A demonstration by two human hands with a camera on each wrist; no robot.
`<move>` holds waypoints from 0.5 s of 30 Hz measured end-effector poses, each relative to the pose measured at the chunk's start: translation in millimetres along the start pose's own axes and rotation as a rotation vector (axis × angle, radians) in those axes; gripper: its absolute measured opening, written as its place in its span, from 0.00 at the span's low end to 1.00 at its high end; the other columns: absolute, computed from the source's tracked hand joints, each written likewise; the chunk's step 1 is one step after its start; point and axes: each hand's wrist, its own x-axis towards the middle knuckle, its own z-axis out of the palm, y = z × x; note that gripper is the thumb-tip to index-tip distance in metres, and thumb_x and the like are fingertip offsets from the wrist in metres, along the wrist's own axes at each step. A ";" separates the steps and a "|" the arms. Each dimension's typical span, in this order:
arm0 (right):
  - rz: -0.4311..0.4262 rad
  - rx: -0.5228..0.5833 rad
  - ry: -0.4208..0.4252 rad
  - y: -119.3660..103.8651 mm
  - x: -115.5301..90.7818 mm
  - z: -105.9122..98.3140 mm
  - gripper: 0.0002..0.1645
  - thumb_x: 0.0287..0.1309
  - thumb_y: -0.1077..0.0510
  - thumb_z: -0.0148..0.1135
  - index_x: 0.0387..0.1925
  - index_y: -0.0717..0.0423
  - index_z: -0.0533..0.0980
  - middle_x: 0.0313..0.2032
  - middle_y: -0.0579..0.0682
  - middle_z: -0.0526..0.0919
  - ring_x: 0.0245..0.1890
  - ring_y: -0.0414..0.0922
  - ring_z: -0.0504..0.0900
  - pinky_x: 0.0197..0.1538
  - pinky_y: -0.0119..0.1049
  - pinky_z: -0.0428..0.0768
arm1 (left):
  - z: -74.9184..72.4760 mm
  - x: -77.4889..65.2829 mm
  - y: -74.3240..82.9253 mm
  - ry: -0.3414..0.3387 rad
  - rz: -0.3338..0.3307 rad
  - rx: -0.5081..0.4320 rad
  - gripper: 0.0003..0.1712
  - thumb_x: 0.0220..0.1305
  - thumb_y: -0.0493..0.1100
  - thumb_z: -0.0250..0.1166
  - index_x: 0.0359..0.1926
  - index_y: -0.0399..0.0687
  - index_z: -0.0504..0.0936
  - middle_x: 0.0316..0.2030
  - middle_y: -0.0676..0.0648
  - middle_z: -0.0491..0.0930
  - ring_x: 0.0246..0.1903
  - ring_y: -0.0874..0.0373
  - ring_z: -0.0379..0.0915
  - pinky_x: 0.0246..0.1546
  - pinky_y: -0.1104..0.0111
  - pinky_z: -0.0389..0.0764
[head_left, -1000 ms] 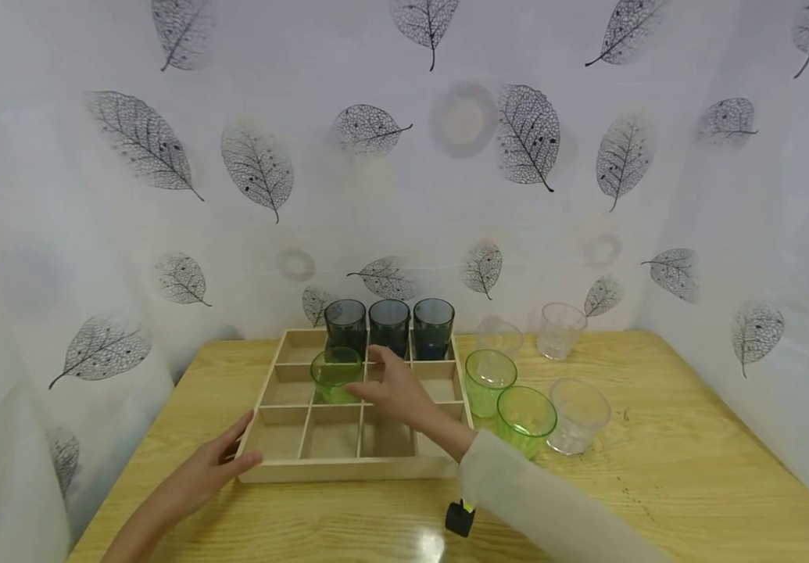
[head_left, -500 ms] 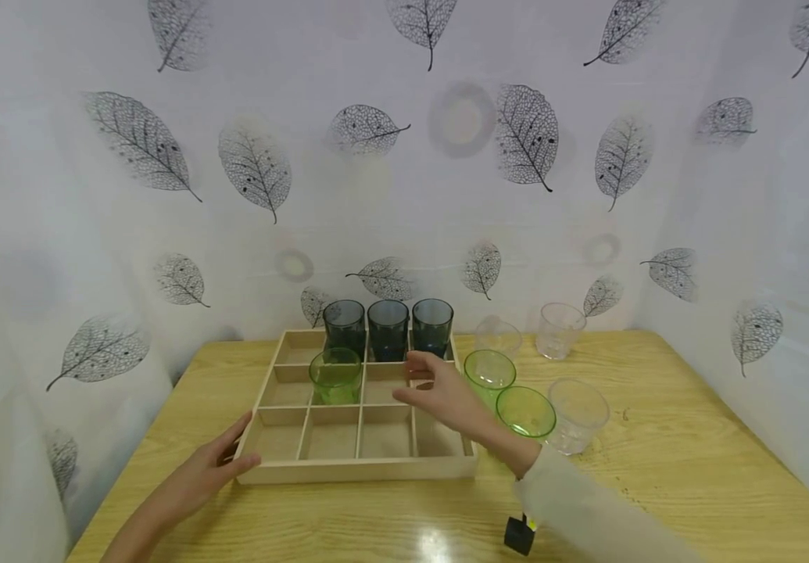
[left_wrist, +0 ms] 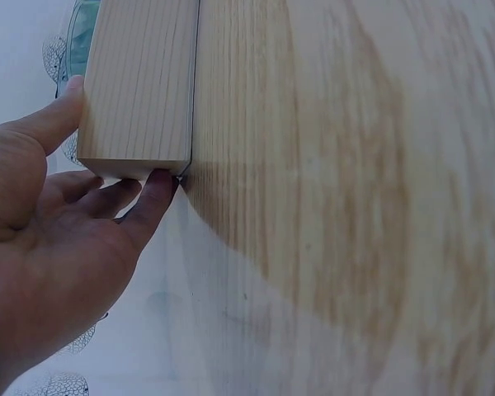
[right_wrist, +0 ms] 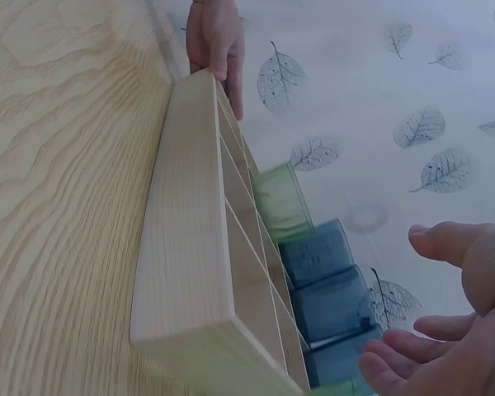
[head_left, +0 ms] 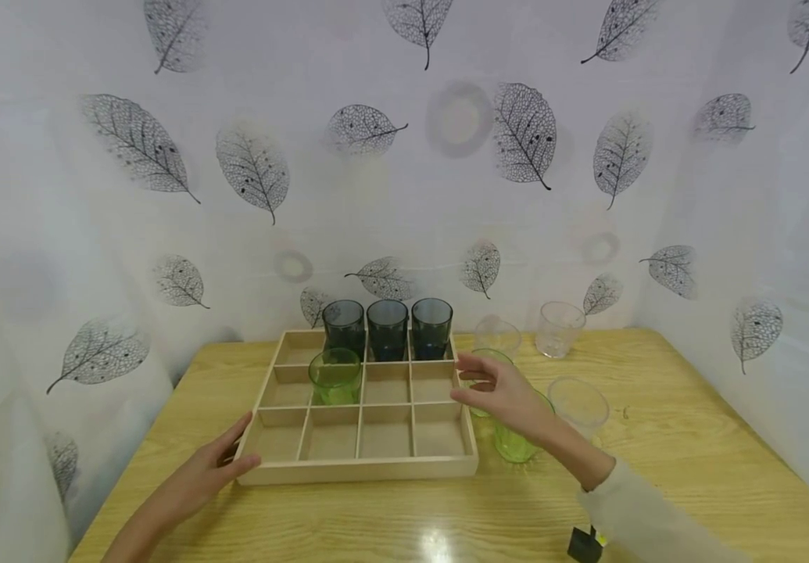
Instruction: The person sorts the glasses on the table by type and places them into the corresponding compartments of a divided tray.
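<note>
My left hand (head_left: 210,469) holds the near left corner of a divided wooden tray (head_left: 358,471), thumb on its rim and fingers against its side. My right hand (head_left: 506,397), fingers apart and slightly bent, is over the tray's right edge by a green glass (head_left: 490,356), which it partly hides. Nothing shows between its fingers in the right wrist view. A second green glass (head_left: 514,447) stands nearer, partly behind that wrist. Inside the tray, a green glass (head_left: 336,383) fills the middle row's second compartment. Three dark blue glasses (head_left: 388,332) stand along the back row.
Right of the tray are three clear glasses: one at the back (head_left: 560,332), a faint one (head_left: 497,336) beside it, and another (head_left: 578,400) behind the right forearm. A leaf-patterned curtain (head_left: 376,195) hangs behind the wooden table (head_left: 348,524).
My right hand has moved right, away from the green glass in the tray, to the green glasses beside it. The left hand stays at the tray's corner.
</note>
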 end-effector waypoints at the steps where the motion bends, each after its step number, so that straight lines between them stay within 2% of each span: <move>1: 0.001 -0.007 0.006 0.7 -2.9 -3.8 0.40 0.68 0.55 0.69 0.72 0.70 0.65 0.65 0.67 0.74 0.63 0.62 0.77 0.63 0.48 0.78 | -0.2 -0.1 0.0 0.000 0.002 0.001 0.47 0.80 0.50 0.57 0.83 0.38 0.39 0.79 0.27 0.35 0.72 0.21 0.45 0.63 0.38 0.71; 9: 0.023 -0.031 0.057 8.0 -27.6 -30.7 0.39 0.69 0.54 0.69 0.72 0.68 0.66 0.65 0.65 0.75 0.61 0.62 0.79 0.61 0.39 0.80 | 0.6 -0.8 -0.2 0.009 0.012 0.004 0.47 0.80 0.49 0.57 0.83 0.37 0.39 0.79 0.27 0.36 0.72 0.22 0.46 0.63 0.39 0.71; 15: -0.002 -0.148 0.124 14.3 -43.0 -47.5 0.38 0.68 0.54 0.69 0.71 0.69 0.68 0.63 0.64 0.77 0.62 0.61 0.78 0.64 0.47 0.77 | 0.8 -1.1 0.0 0.013 0.018 -0.004 0.47 0.80 0.49 0.57 0.83 0.37 0.39 0.79 0.27 0.36 0.72 0.21 0.46 0.63 0.39 0.71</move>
